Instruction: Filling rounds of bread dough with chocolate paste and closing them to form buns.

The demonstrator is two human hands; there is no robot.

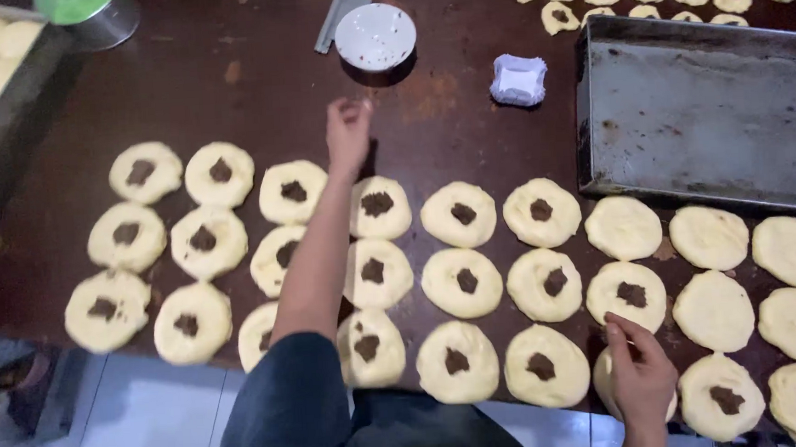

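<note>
Here, two hands (pixel 348 133) (pixel 642 379) over one metal tray (pixel 687 132).

Item: flattened dough rounds (pixel 463 282), pale cream, soft-edged, lying flat in three loose rows across your dark brown table (pixel 252 94), from 9 o'clock to 3 o'clock. Most carry a small dark brown dab of filling (pixel 467 281) at the centre. Several rounds at 3 o'clock are plain, no filling (pixel 709 237). One round (pixel 610 376) at 5 o'clock lies partly hidden. State: uncooked, open, unfolded, set close together, some edges touching.
</note>
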